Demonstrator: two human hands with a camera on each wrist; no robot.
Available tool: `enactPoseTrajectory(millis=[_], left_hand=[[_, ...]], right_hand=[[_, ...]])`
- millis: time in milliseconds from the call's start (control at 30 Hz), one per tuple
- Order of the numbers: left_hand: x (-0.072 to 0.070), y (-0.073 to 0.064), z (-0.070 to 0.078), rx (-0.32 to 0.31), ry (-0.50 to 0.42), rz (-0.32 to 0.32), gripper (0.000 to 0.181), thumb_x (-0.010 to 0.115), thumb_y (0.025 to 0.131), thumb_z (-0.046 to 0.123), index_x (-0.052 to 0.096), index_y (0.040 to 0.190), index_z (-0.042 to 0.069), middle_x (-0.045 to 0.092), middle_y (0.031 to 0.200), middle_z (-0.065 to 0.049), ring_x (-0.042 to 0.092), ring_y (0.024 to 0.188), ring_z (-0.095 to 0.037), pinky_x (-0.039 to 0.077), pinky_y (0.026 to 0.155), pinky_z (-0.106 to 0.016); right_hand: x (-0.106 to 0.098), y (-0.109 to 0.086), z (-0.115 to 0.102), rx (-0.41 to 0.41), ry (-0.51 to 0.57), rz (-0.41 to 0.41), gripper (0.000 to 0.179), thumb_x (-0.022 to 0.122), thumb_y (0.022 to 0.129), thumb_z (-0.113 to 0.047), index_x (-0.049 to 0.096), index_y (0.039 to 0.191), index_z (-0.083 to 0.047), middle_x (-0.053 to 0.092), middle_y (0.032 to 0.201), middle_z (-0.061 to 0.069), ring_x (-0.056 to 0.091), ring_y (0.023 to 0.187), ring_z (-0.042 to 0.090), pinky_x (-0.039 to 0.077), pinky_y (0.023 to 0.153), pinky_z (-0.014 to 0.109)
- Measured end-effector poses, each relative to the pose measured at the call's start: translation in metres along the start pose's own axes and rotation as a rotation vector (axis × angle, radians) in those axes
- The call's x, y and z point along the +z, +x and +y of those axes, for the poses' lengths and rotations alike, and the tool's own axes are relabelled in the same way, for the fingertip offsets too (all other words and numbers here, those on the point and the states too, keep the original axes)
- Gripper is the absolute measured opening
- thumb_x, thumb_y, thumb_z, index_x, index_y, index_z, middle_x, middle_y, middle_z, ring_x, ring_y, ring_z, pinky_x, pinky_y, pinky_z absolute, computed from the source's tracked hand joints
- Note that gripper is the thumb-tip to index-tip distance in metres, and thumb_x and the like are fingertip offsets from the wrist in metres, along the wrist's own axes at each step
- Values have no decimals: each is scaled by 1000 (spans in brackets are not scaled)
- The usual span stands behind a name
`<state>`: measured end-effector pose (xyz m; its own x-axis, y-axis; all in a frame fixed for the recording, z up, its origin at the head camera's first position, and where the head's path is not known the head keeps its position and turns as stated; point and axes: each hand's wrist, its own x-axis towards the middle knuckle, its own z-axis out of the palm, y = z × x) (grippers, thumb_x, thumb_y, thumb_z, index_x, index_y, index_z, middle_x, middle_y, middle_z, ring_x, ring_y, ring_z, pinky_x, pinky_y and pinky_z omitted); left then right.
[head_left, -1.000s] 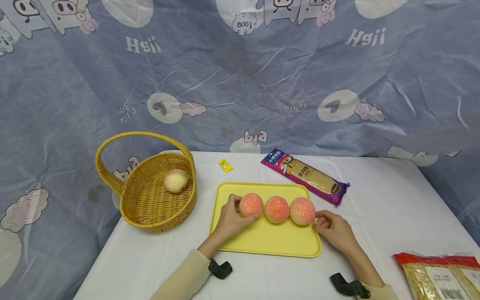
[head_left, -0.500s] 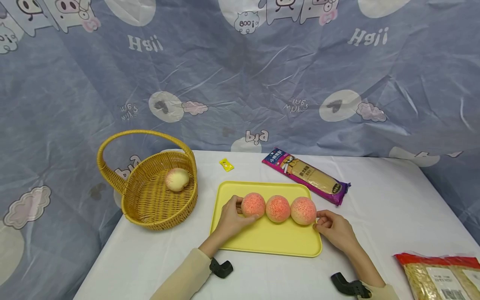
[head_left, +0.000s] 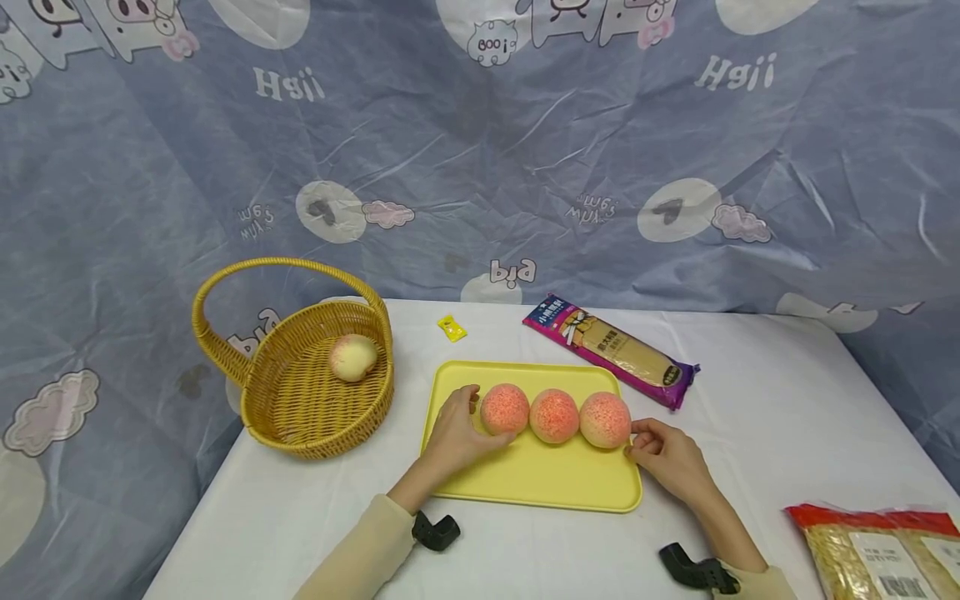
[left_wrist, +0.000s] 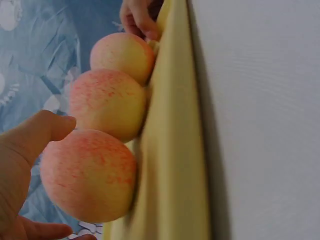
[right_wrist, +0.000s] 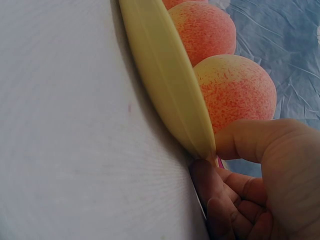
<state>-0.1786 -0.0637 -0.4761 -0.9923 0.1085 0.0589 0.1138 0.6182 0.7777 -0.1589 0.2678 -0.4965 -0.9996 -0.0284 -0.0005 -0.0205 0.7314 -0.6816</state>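
Note:
Three pink peaches stand in a row on a yellow tray (head_left: 540,479): a left peach (head_left: 505,409), a middle peach (head_left: 554,416) and a right peach (head_left: 605,420). My left hand (head_left: 456,435) is spread around the left peach; in the left wrist view its thumb (left_wrist: 55,126) and fingers stand apart from the fruit's skin. At the tray's right end, my right hand (head_left: 667,461) pinches the rim. The right wrist view has the thumb on top of the rim and curled fingers (right_wrist: 206,180) below it, close beside the right peach (right_wrist: 237,92).
A woven basket (head_left: 315,450) with a tall handle stands at the left, holding a pale peach (head_left: 352,358). Behind the tray lie a small yellow packet (head_left: 452,328) and a purple noodle pack (head_left: 615,350). A red-topped bag (head_left: 877,550) lies at the front right.
My left hand's fingers have loosened from the left peach and spread, and the hand has shifted slightly left. The right hand keeps its hold on the tray.

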Motion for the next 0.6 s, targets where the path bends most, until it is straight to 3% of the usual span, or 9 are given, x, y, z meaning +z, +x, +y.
enactPoseTrajectory(millis=[167, 267, 333, 467, 600], left_hand=[[-37, -13, 18, 114, -15, 92, 67, 85, 70, 32, 58, 125, 5, 61, 118, -11, 56, 108, -28, 52, 86, -44], [-67, -19, 21, 200, -28, 210, 49, 83, 72, 23, 65, 114, 6, 64, 110, -9, 60, 101, -26, 55, 79, -39], [-90, -20, 17, 225, -26, 298, 42, 83, 73, 19, 66, 109, 6, 65, 106, -9, 61, 98, -26, 55, 76, -35], [-135, -16, 3, 189, -25, 434, 33, 80, 77, 14, 67, 105, 3, 64, 105, -10, 60, 98, -25, 53, 75, -32], [-170, -5, -16, 48, -29, 488, 34, 75, 83, 20, 65, 111, 2, 61, 113, -14, 56, 105, -30, 48, 83, -38]], right_hand=[[1, 0, 0, 3, -5, -7, 33, 71, 82, -14, 65, 113, -1, 60, 80, 1, 50, 65, 4, 39, 61, 21], [1, 0, -1, -1, -9, -7, 33, 71, 83, -14, 66, 113, -2, 60, 80, 1, 50, 65, 4, 39, 62, 21], [1, 0, -1, -5, -9, -5, 34, 72, 83, -15, 66, 113, -2, 61, 80, 1, 51, 65, 3, 39, 62, 21], [0, 0, -3, -2, -6, -6, 34, 72, 83, -16, 66, 113, -1, 61, 80, 2, 51, 65, 3, 39, 62, 21], [-1, 0, -3, 6, -10, -11, 35, 71, 83, -17, 65, 114, -1, 61, 81, 2, 50, 65, 4, 38, 62, 22]])
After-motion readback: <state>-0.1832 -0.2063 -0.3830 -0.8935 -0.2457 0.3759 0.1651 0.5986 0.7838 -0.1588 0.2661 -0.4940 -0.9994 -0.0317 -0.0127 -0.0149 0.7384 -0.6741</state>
